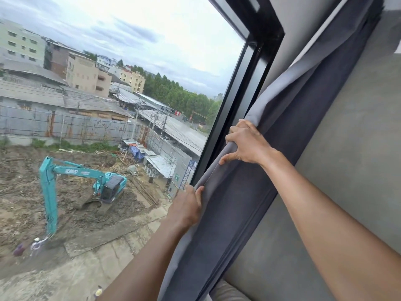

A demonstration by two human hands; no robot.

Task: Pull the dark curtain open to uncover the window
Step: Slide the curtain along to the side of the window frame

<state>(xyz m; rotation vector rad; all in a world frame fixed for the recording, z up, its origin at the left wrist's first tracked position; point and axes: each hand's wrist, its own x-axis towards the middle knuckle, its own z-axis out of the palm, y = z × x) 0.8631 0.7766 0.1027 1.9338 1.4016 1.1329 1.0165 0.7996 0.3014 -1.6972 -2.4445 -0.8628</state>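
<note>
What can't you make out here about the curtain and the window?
- Head view: curtain top and rail, cut off by the upper edge.
- Window frame lower right side, hidden behind the bunched curtain.
- Left hand fingertips, wrapped behind the fabric.
- Right hand palm, facing away.

Matt grey woven cloth curtain [249, 203] — glossy black metal window frame [245, 83] — rough matt concrete-look wall [347, 137]
</note>
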